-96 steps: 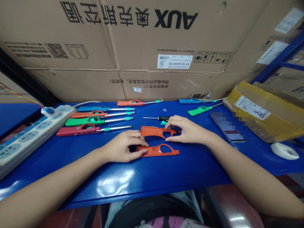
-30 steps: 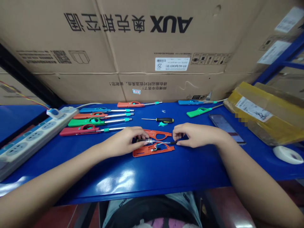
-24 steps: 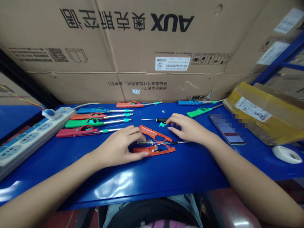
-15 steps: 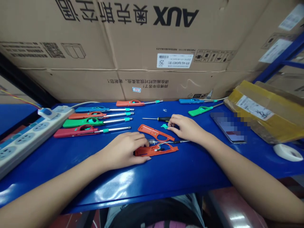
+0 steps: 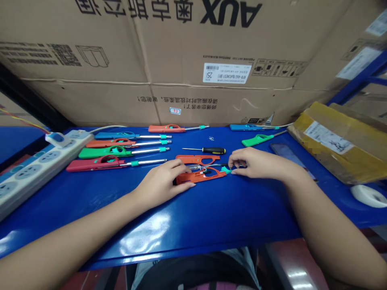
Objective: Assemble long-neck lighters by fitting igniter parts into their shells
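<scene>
My left hand (image 5: pixel 161 180) grips the rear end of an opened orange lighter half (image 5: pixel 198 176), thumb on the near side and fingers over the back. Wires and small inner parts lie in this shell. Just behind it lies the other orange lighter half (image 5: pixel 185 158), and a metal tube runs to the right between them. Between thumb and fingertips, my right hand (image 5: pixel 255 162) pinches a small green plastic piece (image 5: pixel 225 170) at the front end of the near half. A black-and-yellow screwdriver (image 5: pixel 216 150) lies behind the halves.
Several assembled lighters (image 5: pixel 104 152) lie in a row at left, beside a white power strip (image 5: pixel 38 169). An orange lighter (image 5: pixel 166 128), a blue one (image 5: pixel 243 127) and a green one (image 5: pixel 256 139) lie farther back. A phone (image 5: pixel 292 157), taped carton (image 5: pixel 338 139) and white mouse (image 5: pixel 369 196) are at right.
My right hand has moved from beside the screwdriver toward me, carrying the green piece to the orange half's front end. The far orange half now lies closer to parallel with the near one.
</scene>
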